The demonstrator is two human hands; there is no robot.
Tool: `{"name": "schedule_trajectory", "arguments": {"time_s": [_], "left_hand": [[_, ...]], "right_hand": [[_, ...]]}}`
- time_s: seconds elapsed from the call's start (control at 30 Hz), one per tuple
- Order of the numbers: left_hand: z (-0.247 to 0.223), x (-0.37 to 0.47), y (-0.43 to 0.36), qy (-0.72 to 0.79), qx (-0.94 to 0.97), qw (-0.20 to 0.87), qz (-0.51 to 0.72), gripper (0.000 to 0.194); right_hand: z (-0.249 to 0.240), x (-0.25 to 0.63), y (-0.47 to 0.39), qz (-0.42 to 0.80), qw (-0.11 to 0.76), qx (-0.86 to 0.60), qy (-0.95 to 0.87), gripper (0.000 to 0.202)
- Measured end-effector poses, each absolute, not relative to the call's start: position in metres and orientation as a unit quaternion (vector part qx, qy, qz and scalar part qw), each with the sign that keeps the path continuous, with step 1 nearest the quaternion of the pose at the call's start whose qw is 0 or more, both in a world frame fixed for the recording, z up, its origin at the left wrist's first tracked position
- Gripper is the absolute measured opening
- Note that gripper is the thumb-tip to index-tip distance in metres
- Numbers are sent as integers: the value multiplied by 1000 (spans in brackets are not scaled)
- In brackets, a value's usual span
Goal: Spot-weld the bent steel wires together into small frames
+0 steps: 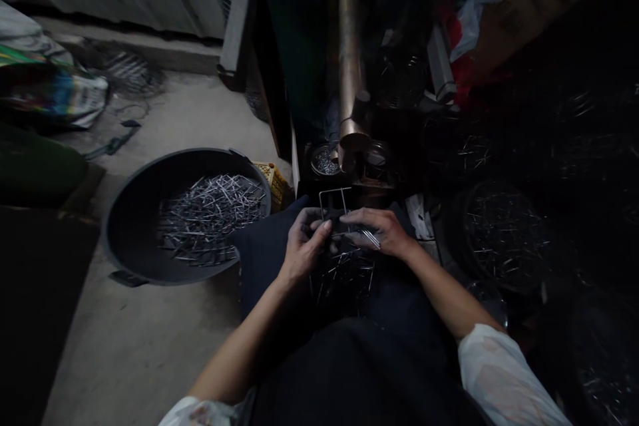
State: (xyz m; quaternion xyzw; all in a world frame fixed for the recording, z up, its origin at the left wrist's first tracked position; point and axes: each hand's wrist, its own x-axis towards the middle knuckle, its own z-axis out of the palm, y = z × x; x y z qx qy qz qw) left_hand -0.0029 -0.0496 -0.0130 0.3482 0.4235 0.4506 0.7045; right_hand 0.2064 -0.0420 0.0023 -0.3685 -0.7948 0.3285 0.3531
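Observation:
A bent wire frame [333, 191] of thin metal rod stands up between my hands, above my lap. My left hand [305, 244] pinches its left leg between thumb and fingers. At the frame's right leg is my right hand [382, 229], its fingers curled around several short straight metal rods [370, 238]. The right fingertips touch or nearly touch the frame; exactly how is hard to tell in the dim light. Below both hands, a loose pile of bent wire pieces [344, 273] lies in my lap. Just beyond the hands is a machine with a brass-coloured cylinder [352, 66].
A wide black basin [112, 239] holding many metal rods stands on the floor to my left, beside a yellow crate [272, 180]. A small dish [325, 161] of tiny metal parts sits under the cylinder. More wire pieces [506, 233] lie in a dark container at right.

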Motion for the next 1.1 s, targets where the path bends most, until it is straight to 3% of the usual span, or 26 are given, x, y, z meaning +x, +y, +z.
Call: {"name": "schedule_trajectory", "arguments": {"time_s": [1.1], "left_hand": [[5, 7, -26, 395, 374, 689, 479, 35]], "right_hand": [[17, 215, -17, 303, 358, -361, -806, 41]]}}
